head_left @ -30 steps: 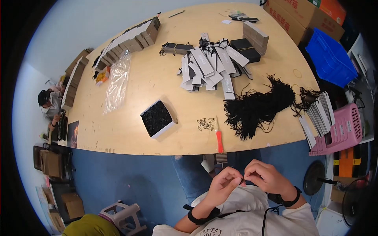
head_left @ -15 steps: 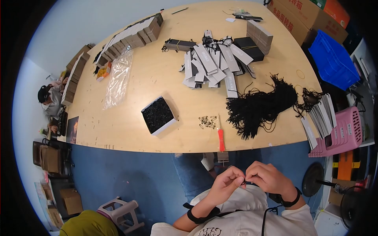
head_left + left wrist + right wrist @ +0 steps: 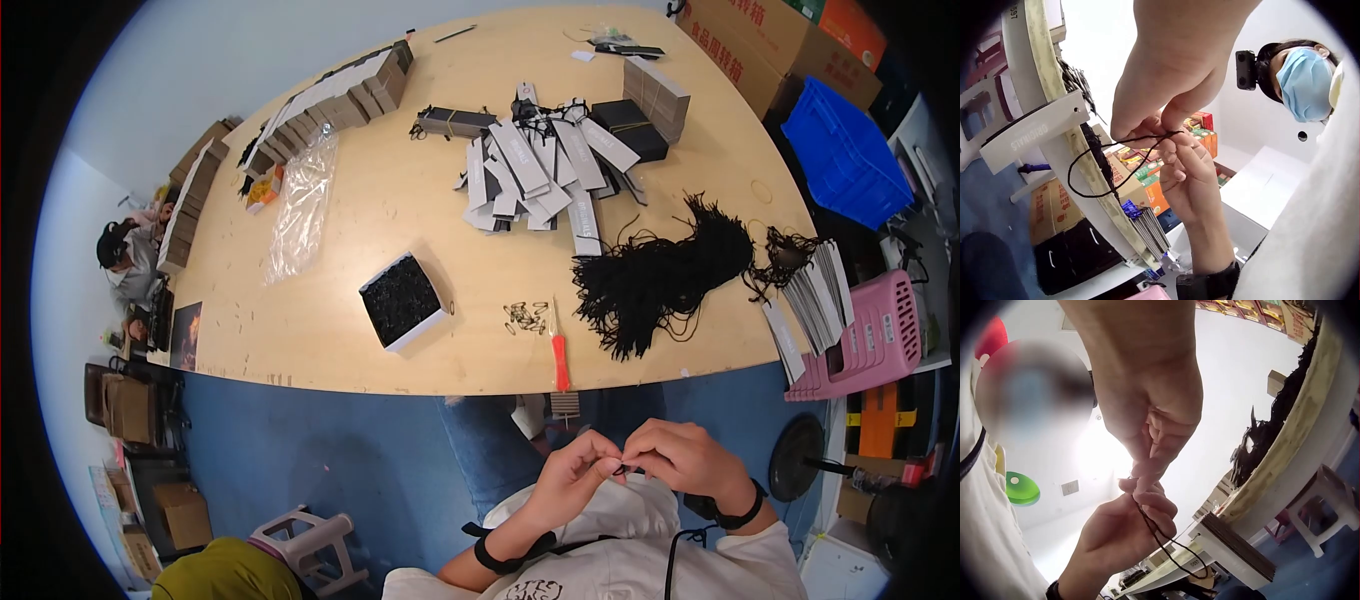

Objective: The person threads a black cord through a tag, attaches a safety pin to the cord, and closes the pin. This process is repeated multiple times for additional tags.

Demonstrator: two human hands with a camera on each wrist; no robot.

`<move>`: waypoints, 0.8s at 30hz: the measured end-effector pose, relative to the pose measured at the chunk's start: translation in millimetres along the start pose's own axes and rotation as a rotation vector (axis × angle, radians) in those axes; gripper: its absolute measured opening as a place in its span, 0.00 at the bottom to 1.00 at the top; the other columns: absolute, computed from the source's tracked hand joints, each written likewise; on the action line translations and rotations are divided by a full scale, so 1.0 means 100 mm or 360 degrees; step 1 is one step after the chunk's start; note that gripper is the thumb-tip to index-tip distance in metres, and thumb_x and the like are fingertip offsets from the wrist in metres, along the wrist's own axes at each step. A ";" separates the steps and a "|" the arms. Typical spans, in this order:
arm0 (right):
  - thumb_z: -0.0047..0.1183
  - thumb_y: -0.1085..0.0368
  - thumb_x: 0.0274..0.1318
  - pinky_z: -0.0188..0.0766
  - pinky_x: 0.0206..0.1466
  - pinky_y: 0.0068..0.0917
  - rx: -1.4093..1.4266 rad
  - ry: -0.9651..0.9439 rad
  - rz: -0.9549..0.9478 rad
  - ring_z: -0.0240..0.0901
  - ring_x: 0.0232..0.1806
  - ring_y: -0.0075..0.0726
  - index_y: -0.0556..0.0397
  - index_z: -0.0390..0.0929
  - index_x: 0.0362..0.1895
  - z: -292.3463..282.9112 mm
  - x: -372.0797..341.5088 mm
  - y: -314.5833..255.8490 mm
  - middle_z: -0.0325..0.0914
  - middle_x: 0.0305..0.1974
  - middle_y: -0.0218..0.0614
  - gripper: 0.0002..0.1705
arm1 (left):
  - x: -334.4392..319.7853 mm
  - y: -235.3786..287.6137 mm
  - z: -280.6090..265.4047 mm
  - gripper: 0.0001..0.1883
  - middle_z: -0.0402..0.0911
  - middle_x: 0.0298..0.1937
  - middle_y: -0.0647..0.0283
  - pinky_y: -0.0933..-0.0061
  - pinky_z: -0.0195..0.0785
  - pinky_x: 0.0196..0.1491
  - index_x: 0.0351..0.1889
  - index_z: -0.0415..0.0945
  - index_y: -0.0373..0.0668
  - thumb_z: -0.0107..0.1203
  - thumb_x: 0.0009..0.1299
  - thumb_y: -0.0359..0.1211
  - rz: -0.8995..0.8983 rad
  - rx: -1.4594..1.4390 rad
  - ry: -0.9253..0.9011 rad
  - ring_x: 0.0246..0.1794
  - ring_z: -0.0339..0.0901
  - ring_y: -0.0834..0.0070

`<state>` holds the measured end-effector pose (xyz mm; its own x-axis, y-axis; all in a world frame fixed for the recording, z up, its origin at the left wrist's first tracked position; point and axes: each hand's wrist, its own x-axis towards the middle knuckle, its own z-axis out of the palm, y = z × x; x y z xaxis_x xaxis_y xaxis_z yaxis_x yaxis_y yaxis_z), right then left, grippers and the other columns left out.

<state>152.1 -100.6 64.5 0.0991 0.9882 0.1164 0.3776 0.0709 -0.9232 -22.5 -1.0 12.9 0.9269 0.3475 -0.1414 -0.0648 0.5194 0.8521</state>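
My left hand (image 3: 572, 480) and right hand (image 3: 682, 462) meet in front of my body, below the table's front edge, fingertips together. Both pinch a thin black cord (image 3: 1071, 178); the pinched part is mostly covered by fingers. In the left wrist view the cord hangs out as a wide loop, with the right hand (image 3: 1192, 181) close under the left. From the right wrist view, the loop trails down past the left hand (image 3: 1119, 531). A bundle of black cords (image 3: 665, 270) lies on the table ahead of the hands.
On the table (image 3: 480, 365) are a box of small black pieces (image 3: 400, 300), metal clips (image 3: 525, 317), a red-handled tool (image 3: 560, 362) and piled printed tags (image 3: 530, 170). More tags (image 3: 815, 290) stand by a pink basket (image 3: 880, 340). A stool (image 3: 310, 545) is at left; another person (image 3: 130, 265) sits far left.
The hands stay together in nearly the same place, with small finger movements. A bit of black cord shows more clearly below the fingertips now. The head view has shifted slightly.
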 end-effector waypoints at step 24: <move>0.51 0.74 0.62 0.73 0.28 0.20 0.0611 0.0103 0.0483 0.74 0.31 0.23 0.60 0.70 0.39 0.06 -0.10 0.16 0.75 0.36 0.35 0.03 | 0.00 0.06 0.00 0.11 0.78 0.44 0.61 0.75 0.71 0.47 0.53 0.66 0.36 0.49 0.74 0.24 -0.0092 -0.0125 0.0010 0.45 0.76 0.78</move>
<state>151.4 -108.8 46.7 0.2137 0.9625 -0.1672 -0.0423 -0.1619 -0.9859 -23.4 2.4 18.1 0.9277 0.3198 -0.1925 -0.0401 0.5982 0.8003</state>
